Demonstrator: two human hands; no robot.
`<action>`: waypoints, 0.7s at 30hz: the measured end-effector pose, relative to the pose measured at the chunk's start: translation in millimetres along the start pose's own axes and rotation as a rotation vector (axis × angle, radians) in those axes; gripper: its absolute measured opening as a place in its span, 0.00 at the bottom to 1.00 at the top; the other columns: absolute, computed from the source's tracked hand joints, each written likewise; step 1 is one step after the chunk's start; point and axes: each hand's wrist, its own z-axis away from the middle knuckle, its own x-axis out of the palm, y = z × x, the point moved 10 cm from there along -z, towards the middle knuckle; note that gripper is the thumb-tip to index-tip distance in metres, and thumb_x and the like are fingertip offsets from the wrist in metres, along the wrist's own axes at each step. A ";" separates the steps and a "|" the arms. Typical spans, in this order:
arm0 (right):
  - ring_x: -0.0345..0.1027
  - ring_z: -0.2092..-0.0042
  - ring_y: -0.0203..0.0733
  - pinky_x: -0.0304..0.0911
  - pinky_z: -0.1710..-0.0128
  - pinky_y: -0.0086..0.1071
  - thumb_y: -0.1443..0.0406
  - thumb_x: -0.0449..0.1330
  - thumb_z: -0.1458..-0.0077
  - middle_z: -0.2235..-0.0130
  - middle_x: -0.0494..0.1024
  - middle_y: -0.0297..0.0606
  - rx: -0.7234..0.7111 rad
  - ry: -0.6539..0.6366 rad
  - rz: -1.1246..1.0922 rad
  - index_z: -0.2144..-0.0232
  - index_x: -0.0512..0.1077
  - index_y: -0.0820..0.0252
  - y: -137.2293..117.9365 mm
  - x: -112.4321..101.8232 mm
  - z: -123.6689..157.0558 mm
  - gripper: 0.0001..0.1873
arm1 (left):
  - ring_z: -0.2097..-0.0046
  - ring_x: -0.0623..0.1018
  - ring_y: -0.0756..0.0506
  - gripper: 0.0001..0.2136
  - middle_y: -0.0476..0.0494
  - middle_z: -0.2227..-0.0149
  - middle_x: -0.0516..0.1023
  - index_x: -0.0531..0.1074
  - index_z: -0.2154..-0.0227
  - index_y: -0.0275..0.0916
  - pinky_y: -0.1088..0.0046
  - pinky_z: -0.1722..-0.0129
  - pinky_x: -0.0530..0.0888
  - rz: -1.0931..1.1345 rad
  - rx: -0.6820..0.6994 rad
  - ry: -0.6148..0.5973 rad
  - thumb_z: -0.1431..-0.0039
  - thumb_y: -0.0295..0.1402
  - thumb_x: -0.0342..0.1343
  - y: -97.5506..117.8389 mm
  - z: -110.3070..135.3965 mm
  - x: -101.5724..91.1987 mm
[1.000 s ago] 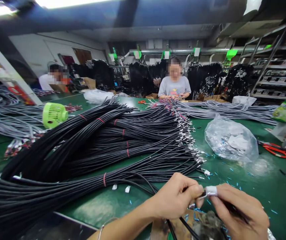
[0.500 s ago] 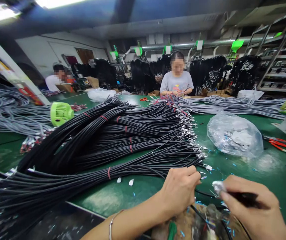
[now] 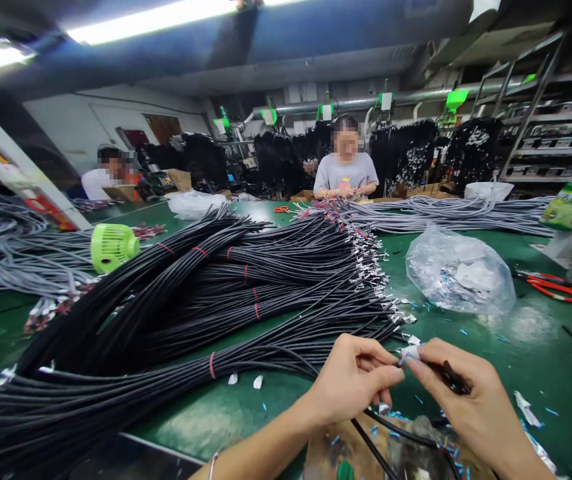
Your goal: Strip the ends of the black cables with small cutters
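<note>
My left hand (image 3: pixel 353 380) is closed in a pinch around the end of a black cable (image 3: pixel 371 445), which runs down below the fingers. Thin coloured wires show at the fingertips. Opposite it, my right hand (image 3: pixel 476 397) pinches a small white wrapping piece (image 3: pixel 410 353) against those wires. A dark slender tool (image 3: pixel 453 379) rests inside the right palm; its kind is hidden by the fingers. Just beyond both hands lie bundles of black cables (image 3: pixel 286 313) with white ends, tied with red bands (image 3: pixel 212 365).
A clear plastic bag (image 3: pixel 461 270) of scraps sits right of the bundles, with red-handled scissors (image 3: pixel 553 287) beside it. A green fan (image 3: pixel 115 248) stands left. Grey cables (image 3: pixel 446 212) lie at the back. Blue clippings and a wooden board (image 3: pixel 326 450) are near me. A co-worker (image 3: pixel 346 167) sits opposite.
My right hand has moved left with the white piece, bringing it to the cable end at my left fingertips. My left hand has turned, showing its thumb. The view has tilted slightly.
</note>
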 end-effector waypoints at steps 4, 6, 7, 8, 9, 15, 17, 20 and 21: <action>0.62 0.75 0.35 0.59 0.76 0.27 0.67 0.56 0.43 0.76 0.69 0.33 -0.054 0.025 -0.028 0.72 0.71 0.59 -5.3 -3.8 3.3 0.06 | 0.85 0.67 0.54 0.15 0.52 0.87 0.67 0.71 0.78 0.31 0.81 0.85 0.62 0.036 -0.014 -0.002 0.60 0.40 0.65 0.0 1.0 1.2; 0.63 0.76 0.34 0.59 0.77 0.26 0.69 0.57 0.45 0.75 0.70 0.33 -0.091 0.073 -0.040 0.70 0.71 0.60 -8.4 -8.4 5.4 0.03 | 0.85 0.66 0.54 0.14 0.53 0.87 0.67 0.72 0.75 0.31 0.81 0.85 0.62 0.041 0.016 0.009 0.59 0.38 0.65 4.2 1.7 0.0; 0.62 0.77 0.34 0.59 0.77 0.26 0.70 0.58 0.46 0.75 0.70 0.33 -0.089 0.092 -0.045 0.70 0.71 0.60 -7.8 -9.9 6.0 0.03 | 0.85 0.66 0.55 0.15 0.53 0.86 0.68 0.72 0.72 0.30 0.82 0.85 0.62 0.048 0.043 0.020 0.59 0.36 0.65 7.6 2.1 -1.4; 0.61 0.77 0.34 0.58 0.78 0.26 0.69 0.59 0.46 0.76 0.69 0.32 -0.061 0.098 -0.052 0.71 0.72 0.60 -4.6 -9.8 6.0 0.03 | 0.85 0.66 0.55 0.16 0.54 0.85 0.67 0.72 0.68 0.30 0.82 0.85 0.62 0.057 0.072 0.028 0.59 0.35 0.66 11.2 2.6 -2.6; 0.60 0.77 0.34 0.57 0.79 0.27 0.68 0.59 0.46 0.77 0.68 0.32 -0.013 0.084 -0.066 0.74 0.72 0.60 0.7 -7.4 5.6 0.05 | 0.85 0.66 0.56 0.17 0.55 0.84 0.67 0.72 0.65 0.31 0.82 0.85 0.61 0.067 0.101 0.025 0.58 0.34 0.66 14.7 3.0 -3.0; 0.53 0.80 0.32 0.52 0.82 0.26 0.52 0.54 0.44 0.82 0.60 0.30 0.442 -0.132 -0.356 0.78 0.70 0.62 46.9 27.5 13.1 0.21 | 0.82 0.61 0.58 0.17 0.55 0.80 0.62 0.74 0.66 0.32 0.82 0.83 0.59 0.153 0.169 -0.149 0.53 0.41 0.64 22.3 5.2 9.6; 0.52 0.81 0.31 0.51 0.84 0.24 0.51 0.53 0.43 0.82 0.60 0.28 0.462 -0.155 -0.364 0.73 0.70 0.62 50.0 30.0 15.0 0.20 | 0.83 0.60 0.58 0.15 0.55 0.79 0.60 0.72 0.67 0.34 0.82 0.84 0.58 0.146 0.223 -0.129 0.51 0.40 0.63 26.6 7.6 8.0; 0.65 0.74 0.36 0.63 0.76 0.24 0.53 0.51 0.41 0.74 0.70 0.33 0.331 -0.068 -0.213 0.59 0.70 0.60 40.4 16.3 12.9 0.18 | 0.81 0.62 0.57 0.07 0.52 0.77 0.62 0.71 0.74 0.34 0.81 0.82 0.60 -0.086 0.469 0.032 0.44 0.33 0.55 48.5 20.3 -1.7; 0.69 0.68 0.38 0.66 0.71 0.25 0.54 0.50 0.40 0.69 0.73 0.35 0.287 -0.027 -0.157 0.55 0.68 0.58 35.8 11.0 13.2 0.17 | 0.79 0.64 0.56 0.08 0.51 0.77 0.62 0.71 0.76 0.34 0.80 0.80 0.61 -0.198 0.582 0.111 0.43 0.29 0.53 58.4 28.4 -4.4</action>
